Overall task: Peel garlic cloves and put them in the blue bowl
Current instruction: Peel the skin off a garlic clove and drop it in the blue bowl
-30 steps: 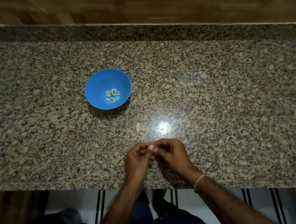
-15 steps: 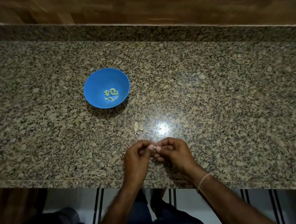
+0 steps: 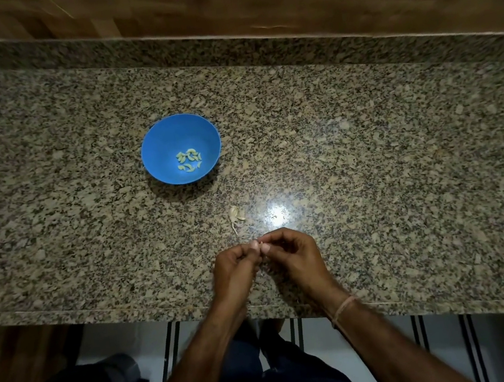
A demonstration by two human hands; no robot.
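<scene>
Both hands met fingertip to fingertip above the near part of the desk (image 3: 368, 159). Left hand (image 3: 235, 270) and right hand (image 3: 291, 256) had their fingers curled, together pinching a tiny pale garlic piece (image 3: 259, 242); too small to tell clove from skin. Blue bowl (image 3: 166, 138) stood on the desk, well beyond the hands and to their left, with a small cluster of peeled cloves (image 3: 189, 160) at its bottom. Garlic husk scrap (image 3: 236, 215) lay between bowl and hands, touching neither. Thin thread band (image 3: 343, 307) on right wrist.
</scene>
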